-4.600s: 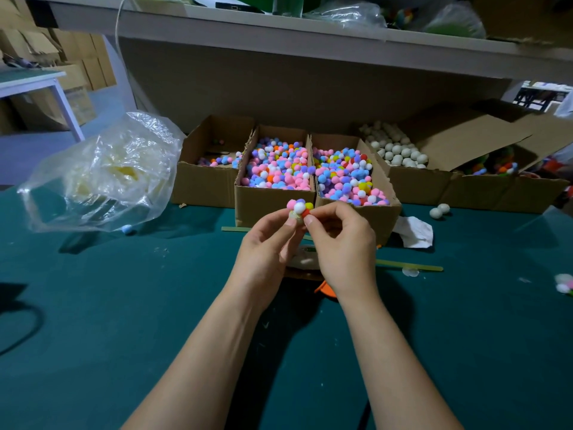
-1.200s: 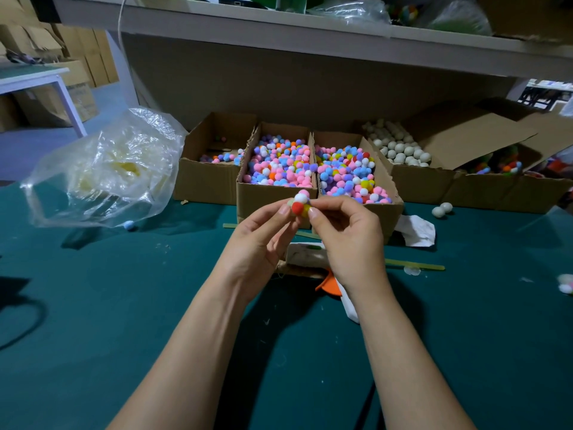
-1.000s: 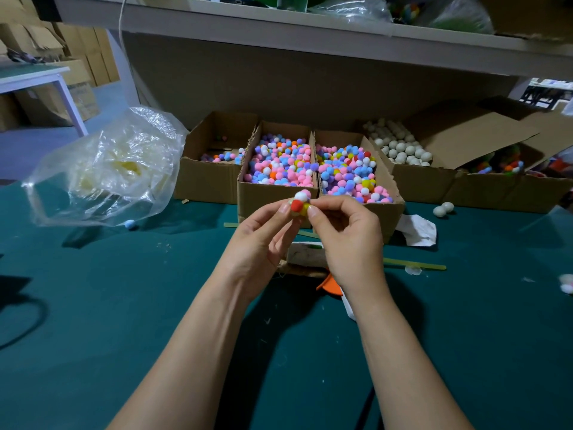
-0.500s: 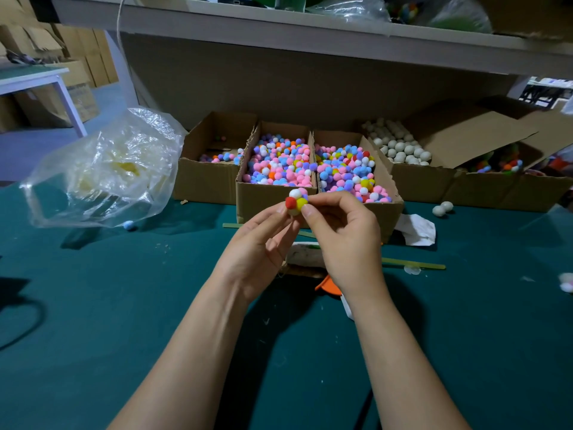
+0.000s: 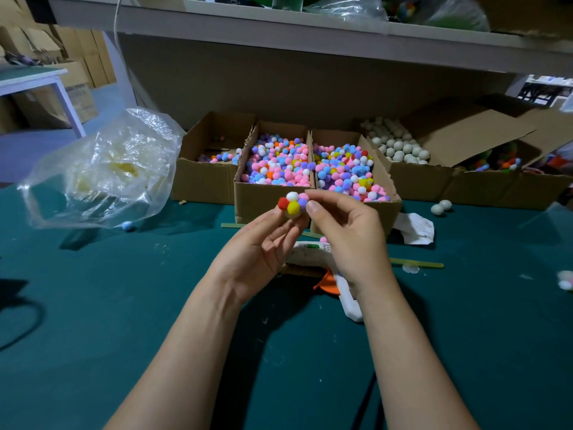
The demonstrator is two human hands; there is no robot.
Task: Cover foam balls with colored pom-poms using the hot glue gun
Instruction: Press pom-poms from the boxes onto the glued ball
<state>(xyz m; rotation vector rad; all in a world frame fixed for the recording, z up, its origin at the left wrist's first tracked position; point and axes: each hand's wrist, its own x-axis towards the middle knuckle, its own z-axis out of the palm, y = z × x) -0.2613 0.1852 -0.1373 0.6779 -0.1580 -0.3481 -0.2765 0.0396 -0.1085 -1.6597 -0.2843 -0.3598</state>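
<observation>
— Where is the foam ball (image 5: 291,209)?
— Raised above the tabletop (image 5: 124,305), pinched from below in your left grip (image 5: 257,252); your right grip (image 5: 350,234) pinches its right side.
— And the glue gun (image 5: 348,297)?
— Flat beneath your right grip, handle toward the near edge. Right is nearer.

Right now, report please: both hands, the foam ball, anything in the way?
Left hand holds foam ball from below, right hand pinches its side. Ball partly covered with pom-poms. Glue gun lies on table beneath hands, untouched.
</observation>
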